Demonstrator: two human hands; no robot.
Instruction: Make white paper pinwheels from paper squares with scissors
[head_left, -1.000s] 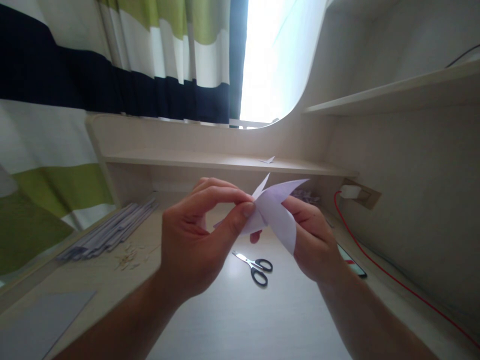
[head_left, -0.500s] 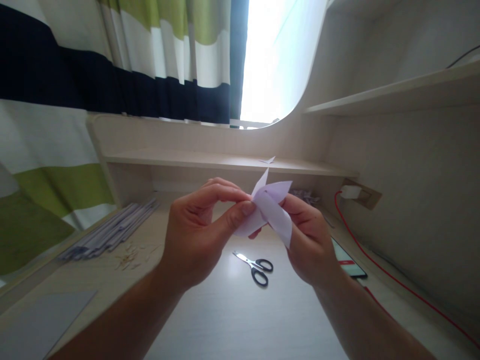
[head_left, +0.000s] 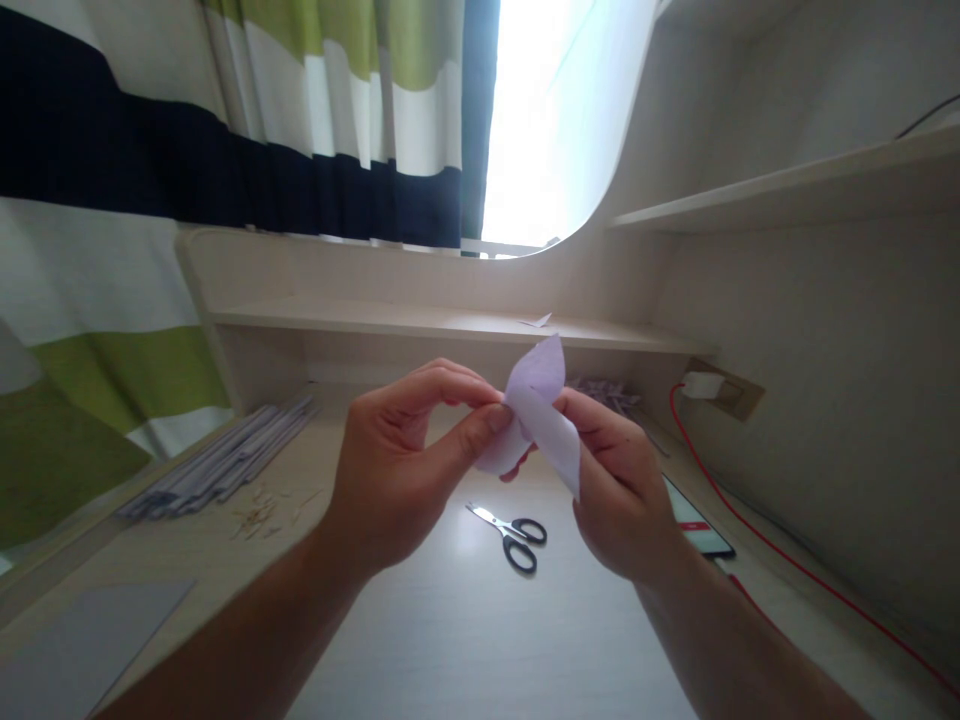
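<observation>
Both my hands hold a small folded piece of pale lilac paper (head_left: 538, 412) in the air above the desk. My left hand (head_left: 401, 470) pinches its left side between thumb and fingers. From the right, my right hand (head_left: 619, 487) grips the same paper with closed fingers. The paper's upper flaps stand together in a rounded point. Below the hands, black-handled scissors (head_left: 510, 533) lie on the light wooden desk (head_left: 465, 630).
A stack of paper strips (head_left: 225, 460) and small scraps (head_left: 259, 515) lie at the left. A grey sheet (head_left: 82, 650) sits at the near left. A phone (head_left: 694, 525) and red cable (head_left: 780, 560) lie right. A shelf (head_left: 450, 322) and striped curtain (head_left: 225, 150) are behind.
The paper's spread flaps have been brought together into one rounded point. My right hand has shifted slightly left and closer to my left hand.
</observation>
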